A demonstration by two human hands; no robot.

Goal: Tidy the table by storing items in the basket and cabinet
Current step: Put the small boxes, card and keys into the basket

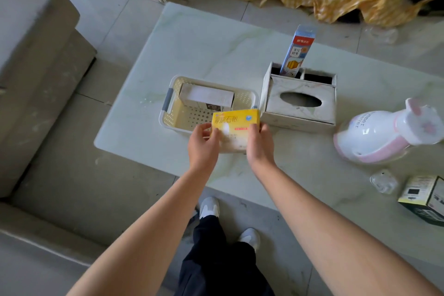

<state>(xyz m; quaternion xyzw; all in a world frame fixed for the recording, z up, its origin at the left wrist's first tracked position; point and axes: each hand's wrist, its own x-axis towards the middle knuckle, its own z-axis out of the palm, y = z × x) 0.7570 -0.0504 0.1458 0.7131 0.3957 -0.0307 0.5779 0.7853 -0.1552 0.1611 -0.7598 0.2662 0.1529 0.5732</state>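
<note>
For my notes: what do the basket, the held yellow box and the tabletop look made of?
Basket: likely moulded plastic, cream, matt, with regular holes and a grey handle. Yellow box: thin printed cardboard, slightly glossy, sharp folded edges. Tabletop: marble or marble-look slab, pale with greenish veins and soft sheen; which, I cannot tell.
</note>
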